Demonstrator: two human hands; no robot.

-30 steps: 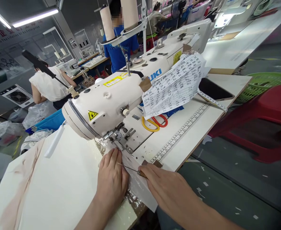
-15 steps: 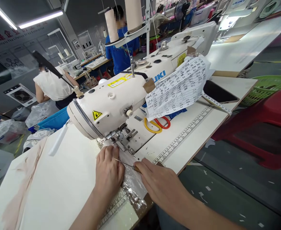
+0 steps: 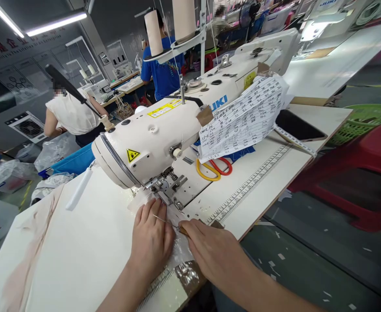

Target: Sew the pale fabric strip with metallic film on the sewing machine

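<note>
My left hand (image 3: 153, 234) presses sheer white fabric (image 3: 181, 249) down just in front of the presser foot (image 3: 160, 187), its fingers close together and bent over the cloth. Part of the fabric is hidden beneath that hand. In my right hand (image 3: 211, 247) is an awl (image 3: 183, 229) with a wooden handle, gripped between thumb and fingers. Its thin metal shaft points left and crosses over the knuckles of my left hand. The white sewing machine (image 3: 151, 138) stands directly beyond both hands.
Scissors (image 3: 208, 171) with yellow and red handles lie right of the needle area. Handwritten paper (image 3: 242, 121) hangs on the machine. A phone (image 3: 299, 125) and measuring tape (image 3: 296, 141) rest at the table's right. Pinkish sheer cloth (image 3: 37, 242) lies left. Two people (image 3: 75, 108) work beyond.
My left hand has shifted slightly right. More sheer fabric shows to the left of the presser foot, and its near end has drawn forward toward the machine. The awl stays in my right hand.
</note>
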